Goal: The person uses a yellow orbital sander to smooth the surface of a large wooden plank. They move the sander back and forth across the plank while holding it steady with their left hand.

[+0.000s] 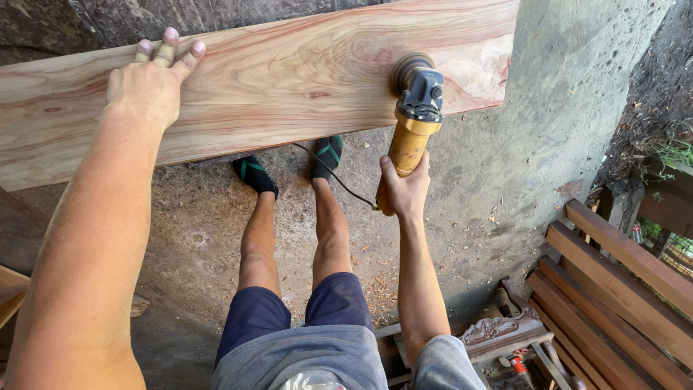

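Left hand (148, 87) on plank (274, 79); sander (413, 108) right of it, bench (613, 289) far right.

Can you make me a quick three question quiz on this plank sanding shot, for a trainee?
1. True or false: the left hand lies flat on the wooden plank.
2. What does the right hand grip? A) a hammer B) the yellow-bodied sander C) a paintbrush
3. Fill in: the sander's disc presses against the ____.

Key:
1. True; its fingers reach the plank's top edge.
2. B; the hand wraps the sander's handle, and a black cord trails from it.
3. Plank; the disc meets it near the right end, by the concrete pillar.
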